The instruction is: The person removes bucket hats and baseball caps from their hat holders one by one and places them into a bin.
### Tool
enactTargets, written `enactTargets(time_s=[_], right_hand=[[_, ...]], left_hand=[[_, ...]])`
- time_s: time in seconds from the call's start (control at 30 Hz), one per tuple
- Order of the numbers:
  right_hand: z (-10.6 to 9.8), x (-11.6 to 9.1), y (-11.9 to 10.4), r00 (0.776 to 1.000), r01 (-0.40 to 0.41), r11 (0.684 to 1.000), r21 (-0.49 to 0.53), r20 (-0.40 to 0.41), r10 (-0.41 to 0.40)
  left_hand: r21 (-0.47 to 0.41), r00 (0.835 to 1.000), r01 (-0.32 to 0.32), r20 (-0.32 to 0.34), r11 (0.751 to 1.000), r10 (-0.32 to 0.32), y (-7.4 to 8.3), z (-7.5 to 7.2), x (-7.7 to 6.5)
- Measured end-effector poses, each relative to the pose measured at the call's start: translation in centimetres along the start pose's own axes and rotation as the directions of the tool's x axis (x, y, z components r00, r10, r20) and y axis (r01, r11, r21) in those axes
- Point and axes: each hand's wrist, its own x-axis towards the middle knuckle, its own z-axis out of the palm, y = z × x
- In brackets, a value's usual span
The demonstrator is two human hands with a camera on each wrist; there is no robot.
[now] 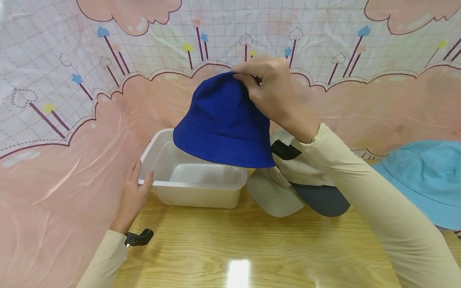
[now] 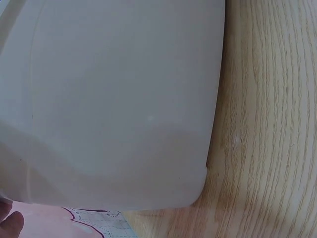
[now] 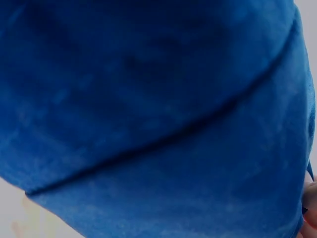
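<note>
A royal-blue bucket hat [image 1: 225, 120] hangs brim down above the white plastic bin [image 1: 201, 196], hiding part of the bin's back and right side. My right hand [image 1: 271, 90] pinches the top of its crown between thumb and fingers. In the right wrist view the blue fabric [image 3: 148, 99] fills most of the picture, with a bit of finger at the right edge. My left hand [image 1: 135, 196] rests against the bin's left front corner, fingers extended. The left wrist view shows the bin's wall [image 2: 114, 109] up close, with fingertips [image 2: 11, 225] at the lower left.
Right of the bin, beige and dark-grey caps [image 1: 320, 200] sit together on the wooden table [image 1: 201, 248], partly behind my right arm. A light-blue bucket hat [image 1: 428, 176] lies at the far right. A patterned pink and white cloth [image 1: 47, 192] covers the back and left.
</note>
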Motion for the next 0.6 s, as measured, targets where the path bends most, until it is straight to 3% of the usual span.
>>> enactTargets(time_s=[0.27, 0.47, 0.6], right_hand=[[2.0, -0.4, 0.3, 0.998, -0.024, 1.0, 0.001, 0.053, 0.024], [3.2, -0.9, 0.1, 0.979, -0.125, 0.979, -0.161, 0.14, 0.148], [4.4, -1.3, 0.6, 0.991, -0.076, 0.992, -0.096, 0.106, 0.086]], left_hand=[[-0.01, 1.0, 0.002, -0.007, 1.0, -0.002, 0.2, 0.0, -0.2], [-0.012, 0.999, -0.013, -0.031, 1.0, 0.012, 0.2, 0.2, -0.2], [-0.006, 0.999, -0.023, -0.04, 1.0, 0.023, 0.1, 0.4, -0.1]])
